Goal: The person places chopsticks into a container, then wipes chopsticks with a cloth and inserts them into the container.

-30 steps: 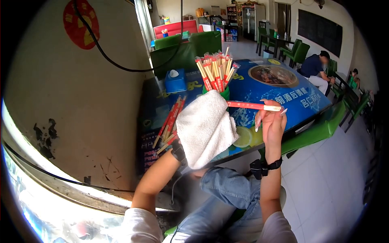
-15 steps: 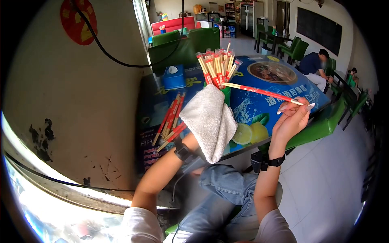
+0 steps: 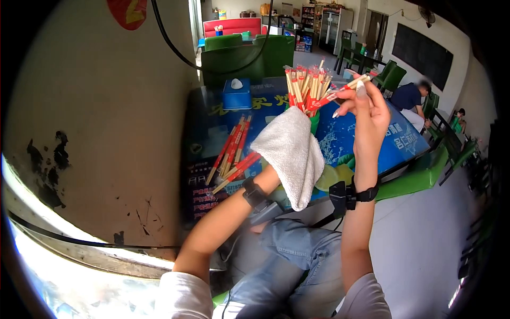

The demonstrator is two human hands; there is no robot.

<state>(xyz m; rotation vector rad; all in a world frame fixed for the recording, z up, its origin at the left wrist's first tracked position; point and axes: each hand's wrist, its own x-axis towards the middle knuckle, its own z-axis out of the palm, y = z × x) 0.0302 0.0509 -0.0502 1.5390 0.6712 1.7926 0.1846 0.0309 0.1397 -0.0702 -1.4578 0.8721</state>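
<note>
My left hand (image 3: 270, 178) reaches under a grey-white cloth (image 3: 287, 146), which drapes over it and hides the fingers. Directly behind the cloth stands a green holder (image 3: 314, 123), packed with upright wrapped chopsticks (image 3: 304, 85). My right hand (image 3: 371, 119) pinches another pair of chopsticks (image 3: 330, 98) in a red wrapper near its upper end. This pair slants down to the left, its lower end against the front of the bundle at the holder's rim. Whether that end is inside the holder, I cannot tell.
Several wrapped chopsticks (image 3: 234, 146) lie on the blue printed table (image 3: 340, 130), left of the cloth. A blue tissue box (image 3: 237, 95) stands behind them. A green bench (image 3: 419, 173) is at the right, a wall at the left. Farther right a person (image 3: 409, 98) sits.
My right hand has moved up and inward, tilting the chopstick pair from nearly level to steep, its lower end by the holder. My left hand stays under the cloth; the whole view has shifted slightly.
</note>
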